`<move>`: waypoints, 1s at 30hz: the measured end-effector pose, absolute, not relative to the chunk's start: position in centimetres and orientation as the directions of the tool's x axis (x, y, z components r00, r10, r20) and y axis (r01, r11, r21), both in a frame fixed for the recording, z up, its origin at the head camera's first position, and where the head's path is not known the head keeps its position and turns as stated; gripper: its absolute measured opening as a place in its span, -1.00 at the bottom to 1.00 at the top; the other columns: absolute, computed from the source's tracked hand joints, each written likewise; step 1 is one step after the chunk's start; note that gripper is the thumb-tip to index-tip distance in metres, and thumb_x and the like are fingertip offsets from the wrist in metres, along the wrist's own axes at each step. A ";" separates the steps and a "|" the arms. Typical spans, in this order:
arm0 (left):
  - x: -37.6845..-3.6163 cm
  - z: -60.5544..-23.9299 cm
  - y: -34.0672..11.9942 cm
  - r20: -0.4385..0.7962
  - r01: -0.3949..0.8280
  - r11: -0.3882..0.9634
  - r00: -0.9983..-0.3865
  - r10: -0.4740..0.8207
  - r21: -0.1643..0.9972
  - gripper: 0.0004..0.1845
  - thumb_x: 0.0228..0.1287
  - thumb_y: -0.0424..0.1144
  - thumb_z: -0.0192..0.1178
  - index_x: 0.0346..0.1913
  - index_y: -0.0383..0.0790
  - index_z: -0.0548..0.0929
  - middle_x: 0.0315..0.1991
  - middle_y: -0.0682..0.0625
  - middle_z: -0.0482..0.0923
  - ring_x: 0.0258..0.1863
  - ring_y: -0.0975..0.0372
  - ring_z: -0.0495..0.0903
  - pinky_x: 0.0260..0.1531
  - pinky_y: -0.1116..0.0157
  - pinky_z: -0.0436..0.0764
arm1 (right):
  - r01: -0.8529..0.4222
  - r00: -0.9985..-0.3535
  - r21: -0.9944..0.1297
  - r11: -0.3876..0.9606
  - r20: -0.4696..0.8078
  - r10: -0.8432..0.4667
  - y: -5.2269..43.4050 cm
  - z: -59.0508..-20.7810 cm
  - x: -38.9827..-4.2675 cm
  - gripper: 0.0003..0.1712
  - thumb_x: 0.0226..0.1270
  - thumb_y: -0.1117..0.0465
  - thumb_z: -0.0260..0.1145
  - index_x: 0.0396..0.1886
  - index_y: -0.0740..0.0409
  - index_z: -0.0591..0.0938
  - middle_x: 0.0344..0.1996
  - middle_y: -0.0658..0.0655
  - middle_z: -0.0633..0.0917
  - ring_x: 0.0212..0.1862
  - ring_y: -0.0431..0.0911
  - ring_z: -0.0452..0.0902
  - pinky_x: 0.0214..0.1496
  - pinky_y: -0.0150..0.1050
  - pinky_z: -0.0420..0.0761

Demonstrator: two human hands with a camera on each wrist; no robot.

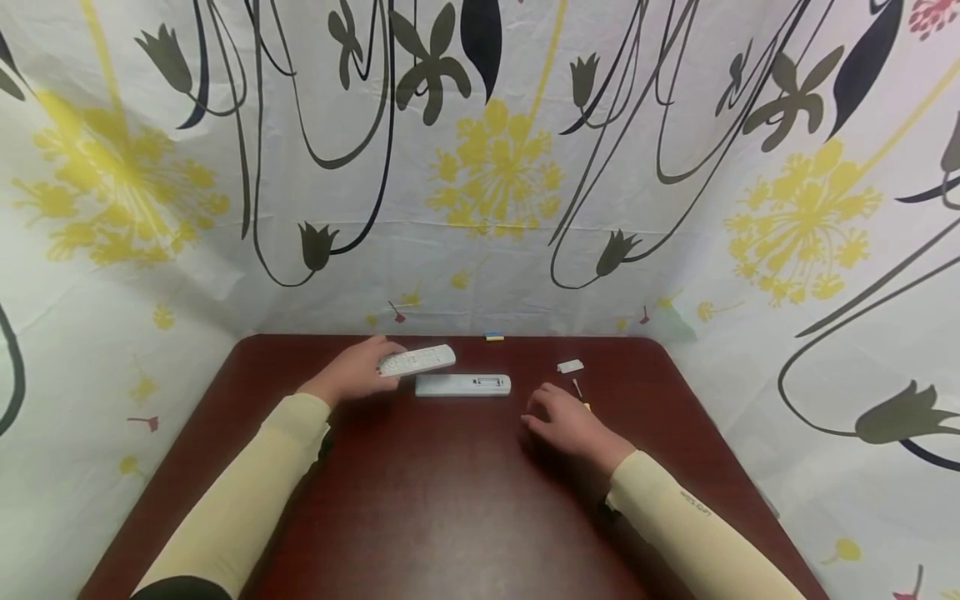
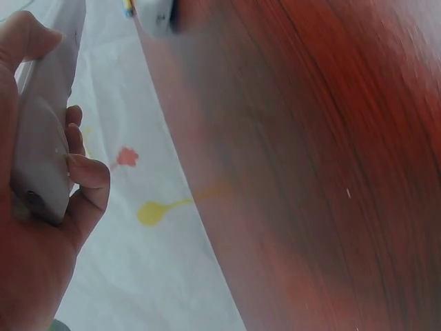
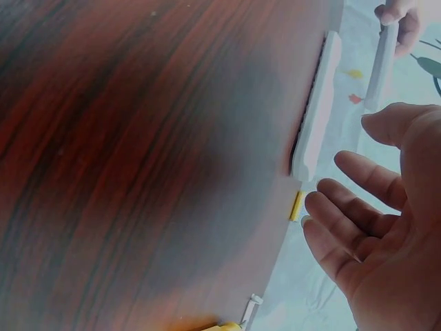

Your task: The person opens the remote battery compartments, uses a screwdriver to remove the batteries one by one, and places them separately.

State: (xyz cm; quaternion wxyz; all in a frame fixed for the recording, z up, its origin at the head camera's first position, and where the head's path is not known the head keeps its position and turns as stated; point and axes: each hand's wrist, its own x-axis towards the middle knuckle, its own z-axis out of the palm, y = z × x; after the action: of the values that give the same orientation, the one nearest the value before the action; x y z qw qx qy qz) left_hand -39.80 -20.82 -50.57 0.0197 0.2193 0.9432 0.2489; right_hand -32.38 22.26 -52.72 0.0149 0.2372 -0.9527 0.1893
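Left hand (image 1: 358, 372) grips one white remote (image 1: 417, 360) w/ curled fingers, lifted at far side of the desk (image 1: 450, 500), maybe to inspect it. Right hand (image 1: 570, 423) is relaxed, fingers straight, holding nothing, near a yellow battery (image 3: 296, 205). 2nd remote (image 1: 462, 384) lies flat between hands. So 2 remotes, 1 small white cover (image 1: 570, 366) far right.

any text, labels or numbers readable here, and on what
None can be read.
Small dark print on the right cream sleeve: too small to read.
Buttons on the white remote control held in the left hand: marks blurred.
Second white remote lying back up on the dark red wooden table: no legible label.
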 end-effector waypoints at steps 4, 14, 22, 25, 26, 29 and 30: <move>-39.3 -50.7 -19.5 0.075 0.435 0.758 -0.885 0.460 0.485 -0.41 0.30 -0.06 0.50 0.40 0.07 0.71 0.06 0.06 0.57 -0.07 0.12 0.58 0.03 0.05 0.60 | -0.469 -0.881 -0.365 0.804 0.128 -0.456 22.0 -52.6 -32.4 -0.84 0.54 0.06 0.52 -0.06 -0.01 0.74 -0.16 -0.08 0.62 -0.14 -0.16 0.60 0.05 -0.06 0.72; -37.1 -50.6 -16.1 0.092 0.526 0.694 -0.824 0.560 0.492 -0.38 0.26 -0.08 0.49 0.42 0.17 0.69 0.03 0.17 0.53 -0.09 0.22 0.56 -0.05 0.14 0.63 | -0.444 -0.893 -0.390 0.806 0.122 -0.433 21.1 -52.4 -32.4 -0.64 0.53 -0.01 0.53 0.12 0.06 0.69 -0.05 -0.01 0.66 -0.02 -0.07 0.65 0.13 -0.01 0.72; -36.1 -50.7 -14.7 0.095 0.542 0.670 -0.808 0.582 0.508 -0.38 0.28 -0.07 0.50 0.43 0.24 0.67 0.05 0.21 0.52 -0.05 0.23 0.56 -0.01 0.15 0.62 | -0.417 -0.905 -0.421 0.805 0.110 -0.411 21.0 -52.8 -32.5 -0.56 0.50 -0.08 0.56 0.15 0.04 0.68 -0.02 -0.03 0.67 0.03 -0.11 0.66 0.17 -0.04 0.72; -35.8 -50.7 -14.5 0.094 0.550 0.667 -0.801 0.591 0.502 -0.35 0.28 -0.07 0.50 0.45 0.21 0.66 0.05 0.21 0.52 -0.05 0.21 0.55 -0.01 0.15 0.61 | -0.411 -0.907 -0.443 0.797 0.108 -0.407 20.9 -52.8 -32.5 -0.53 0.48 -0.10 0.57 0.16 0.04 0.68 -0.01 -0.05 0.67 0.04 -0.12 0.65 0.18 -0.04 0.72; -35.7 -50.6 -14.4 0.093 0.551 0.668 -0.801 0.591 0.500 -0.34 0.27 -0.07 0.49 0.46 0.20 0.66 0.05 0.20 0.52 -0.05 0.21 0.55 -0.02 0.15 0.60 | -0.411 -0.907 -0.449 0.793 0.109 -0.408 20.9 -52.8 -32.5 -0.53 0.48 -0.11 0.58 0.16 0.03 0.68 0.00 -0.05 0.67 0.04 -0.12 0.65 0.18 -0.04 0.72; -35.5 -50.6 -14.2 0.095 0.562 0.664 -0.793 0.601 0.494 -0.33 0.26 -0.08 0.49 0.47 0.16 0.66 0.04 0.19 0.51 -0.07 0.21 0.53 -0.05 0.15 0.59 | -0.405 -0.909 -0.468 0.785 0.110 -0.403 20.6 -52.6 -32.5 -0.49 0.44 -0.13 0.60 0.18 0.01 0.67 0.01 -0.06 0.67 0.04 -0.12 0.63 0.21 -0.02 0.71; -35.4 -50.6 -14.1 0.097 0.567 0.662 -0.791 0.605 0.491 -0.33 0.26 -0.09 0.49 0.47 0.15 0.66 0.03 0.19 0.51 -0.08 0.21 0.53 -0.06 0.15 0.58 | -0.405 -0.909 -0.471 0.784 0.112 -0.402 20.5 -52.5 -32.5 -0.47 0.43 -0.13 0.61 0.19 0.01 0.66 0.02 -0.06 0.68 0.05 -0.12 0.63 0.21 -0.02 0.71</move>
State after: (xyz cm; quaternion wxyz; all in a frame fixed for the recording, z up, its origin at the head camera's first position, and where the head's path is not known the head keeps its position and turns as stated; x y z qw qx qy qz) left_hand -35.43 -14.07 -50.56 0.0372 0.3215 0.9107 0.2566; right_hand -32.45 20.50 -52.51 0.0027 0.2135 -0.9444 0.2499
